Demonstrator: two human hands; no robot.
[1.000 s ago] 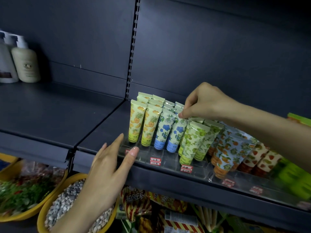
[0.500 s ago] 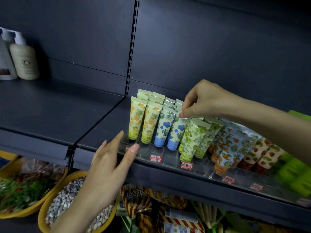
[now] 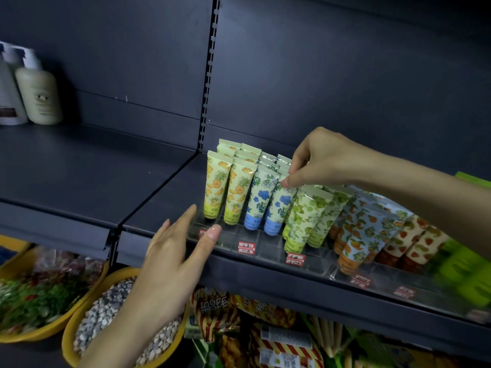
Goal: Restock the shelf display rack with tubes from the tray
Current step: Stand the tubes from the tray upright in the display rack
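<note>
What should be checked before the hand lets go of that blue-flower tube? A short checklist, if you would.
1. Grip: right hand pinches the blue-flower tube at its top edge: ok.
2. Its cap sits down in the clear display rack: ok.
3. Support: left hand open at the rack's front left corner: ok.
4. Neighbouring pineapple tubes standing in line: ok.
5. Supply tray within reach: cannot tell, out of view.

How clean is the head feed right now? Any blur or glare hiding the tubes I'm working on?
Head view: the blue-flower tube at the right hand is sharp, with no glare on it; the pump bottles at far left and the green packs at far right are smeared; the dark shelf is dimly lit; the wide lens bows its front edge.
</note>
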